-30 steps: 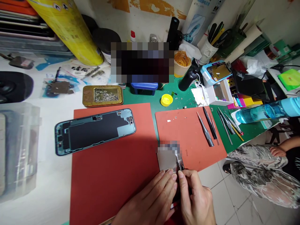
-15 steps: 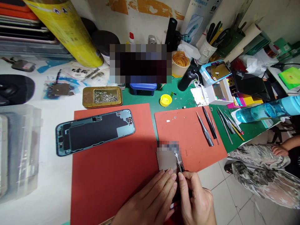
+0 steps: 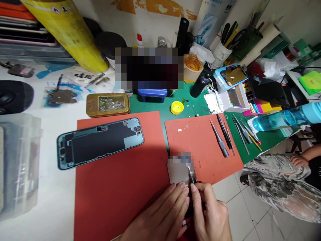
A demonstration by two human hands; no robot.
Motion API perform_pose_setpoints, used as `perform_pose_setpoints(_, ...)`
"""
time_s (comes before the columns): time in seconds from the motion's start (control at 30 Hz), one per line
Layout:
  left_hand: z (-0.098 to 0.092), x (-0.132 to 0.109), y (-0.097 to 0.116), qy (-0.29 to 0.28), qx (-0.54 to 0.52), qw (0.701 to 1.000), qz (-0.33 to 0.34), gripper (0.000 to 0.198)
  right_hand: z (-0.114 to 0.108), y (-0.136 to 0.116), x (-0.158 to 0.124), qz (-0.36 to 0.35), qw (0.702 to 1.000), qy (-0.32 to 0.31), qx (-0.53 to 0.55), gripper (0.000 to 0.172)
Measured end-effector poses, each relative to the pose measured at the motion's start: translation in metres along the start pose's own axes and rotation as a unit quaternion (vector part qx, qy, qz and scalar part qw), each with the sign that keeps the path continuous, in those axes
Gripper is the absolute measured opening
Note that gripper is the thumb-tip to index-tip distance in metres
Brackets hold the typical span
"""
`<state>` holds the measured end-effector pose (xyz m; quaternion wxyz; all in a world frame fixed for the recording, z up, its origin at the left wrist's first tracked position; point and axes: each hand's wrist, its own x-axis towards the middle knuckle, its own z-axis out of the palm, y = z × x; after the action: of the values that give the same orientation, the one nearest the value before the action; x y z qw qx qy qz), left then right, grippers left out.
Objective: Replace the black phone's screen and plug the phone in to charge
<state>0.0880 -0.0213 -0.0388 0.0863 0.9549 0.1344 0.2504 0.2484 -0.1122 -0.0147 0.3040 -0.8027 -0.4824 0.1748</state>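
Observation:
A flat grey metallic panel (image 3: 178, 172), perhaps a phone part, is near the front edge of the red mats; its far end is blurred out. My left hand (image 3: 160, 211) lies across its near part, fingers stretched out side by side. With thumb and fingers closed, my right hand (image 3: 210, 211) pinches a slim tool (image 3: 191, 175) with a dark handle and thin metal tip. That tip meets the panel's right side. Both hands hide the near end of the panel. An opened phone screen assembly (image 3: 100, 142) rests inner side up on the left mat.
A gold tin (image 3: 90, 104) with small screws, a yellow cap (image 3: 177, 107) and a blue stand (image 3: 152, 93) sit behind the mats. Screwdrivers and tweezers (image 3: 219, 139) lie at right, near a blue bottle (image 3: 283, 118). Another person's camouflage trousers (image 3: 278, 187) show at far right.
The view has shifted slightly, so things at left appear a little farther left. Both hands, the panel and the tool keep nearly the same places.

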Motion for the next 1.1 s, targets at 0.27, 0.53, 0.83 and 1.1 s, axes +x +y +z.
perform_pose_setpoints(0.27,0.021,-0.011,0.012,0.059,-0.021,0.997,-0.037,0.039,-0.010,0.001,0.009,0.005,0.999,-0.033,0.012,0.017)
perform_pose_setpoints(0.53,0.021,-0.012,0.012,0.053,-0.014,0.998,-0.034,0.040,-0.032,0.011,0.020,-0.053,0.995,-0.080,-0.042,0.016)
perform_pose_setpoints(0.83,0.021,-0.012,0.012,0.049,-0.011,0.998,-0.033,0.042,-0.051,0.016,0.042,-0.066,0.990,-0.114,-0.042,0.023)
perform_pose_setpoints(1.1,0.020,-0.011,0.011,0.050,0.002,0.998,-0.029,0.042,-0.057,0.029,0.056,-0.118,0.984,-0.090,-0.100,0.021)
